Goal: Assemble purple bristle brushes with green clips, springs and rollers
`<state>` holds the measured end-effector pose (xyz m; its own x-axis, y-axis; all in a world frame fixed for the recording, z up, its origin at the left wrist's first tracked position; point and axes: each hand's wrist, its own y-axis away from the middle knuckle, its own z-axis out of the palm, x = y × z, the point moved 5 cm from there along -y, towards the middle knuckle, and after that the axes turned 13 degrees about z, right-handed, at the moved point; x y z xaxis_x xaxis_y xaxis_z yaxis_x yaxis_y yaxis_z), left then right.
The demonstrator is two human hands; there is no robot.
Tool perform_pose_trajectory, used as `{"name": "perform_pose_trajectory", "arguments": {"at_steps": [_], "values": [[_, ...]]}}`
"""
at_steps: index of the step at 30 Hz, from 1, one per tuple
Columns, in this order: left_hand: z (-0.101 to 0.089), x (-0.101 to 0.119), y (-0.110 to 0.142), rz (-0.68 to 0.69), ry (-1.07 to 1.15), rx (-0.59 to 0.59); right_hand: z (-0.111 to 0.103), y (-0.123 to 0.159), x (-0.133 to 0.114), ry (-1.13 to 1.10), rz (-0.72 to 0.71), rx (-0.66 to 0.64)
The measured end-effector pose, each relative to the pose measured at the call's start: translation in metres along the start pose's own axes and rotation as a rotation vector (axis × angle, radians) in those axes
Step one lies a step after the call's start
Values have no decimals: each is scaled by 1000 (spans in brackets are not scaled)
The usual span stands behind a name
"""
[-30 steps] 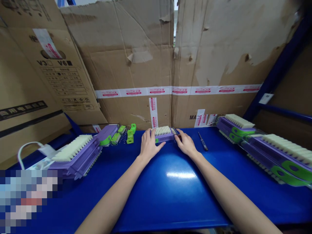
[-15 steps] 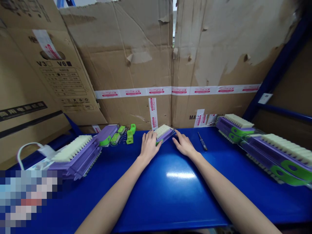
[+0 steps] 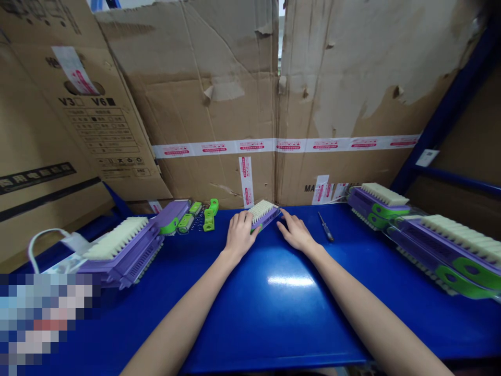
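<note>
A small purple unit with rows of cream bristles on top (image 3: 266, 214) and a green end lies on the blue table, close to the cardboard at the back. My left hand (image 3: 239, 232) is closed around its left end, fingers over the top edge and thumb along the near side. At the unit's right end is my right hand (image 3: 294, 230), index fingertip by the corner, thumb apart from the index finger. Whether that fingertip presses on the corner is too small to tell. To the right of this hand lies a screwdriver (image 3: 325, 227) with a dark handle.
Purple bristled units stand at the left (image 3: 121, 250) and right (image 3: 442, 245). Green end pieces (image 3: 209, 219) and small loose metal parts (image 3: 199, 219) lie back left. Cardboard sheets (image 3: 219, 104) wall the back. A white cable (image 3: 35, 245) loops at the left.
</note>
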<state>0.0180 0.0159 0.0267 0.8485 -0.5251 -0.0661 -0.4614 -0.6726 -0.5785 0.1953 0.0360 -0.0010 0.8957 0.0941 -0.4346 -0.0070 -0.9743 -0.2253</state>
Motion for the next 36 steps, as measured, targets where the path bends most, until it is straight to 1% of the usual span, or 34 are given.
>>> {"name": "perform_pose_trajectory", "arguments": {"at_steps": [9,20,23,26,29,34,36], "values": [[1,0,1,8,-40,8,1,0,0,3,-8,-4],[-6,7,3,-5,-47,33,2,-1,0,18,-7,-11],[-6,6,3,-50,-31,50,2,-1,-1,20,-4,-18],[-6,4,2,-142,10,46,2,0,-1,21,4,-23],[-5,3,-3,-239,67,-12,1,0,-1,21,4,-28],[-2,2,-15,-349,145,-247,-1,1,-3,28,-5,-27],[-3,1,-20,-368,152,-302,-1,1,-3,37,0,-25]]}}
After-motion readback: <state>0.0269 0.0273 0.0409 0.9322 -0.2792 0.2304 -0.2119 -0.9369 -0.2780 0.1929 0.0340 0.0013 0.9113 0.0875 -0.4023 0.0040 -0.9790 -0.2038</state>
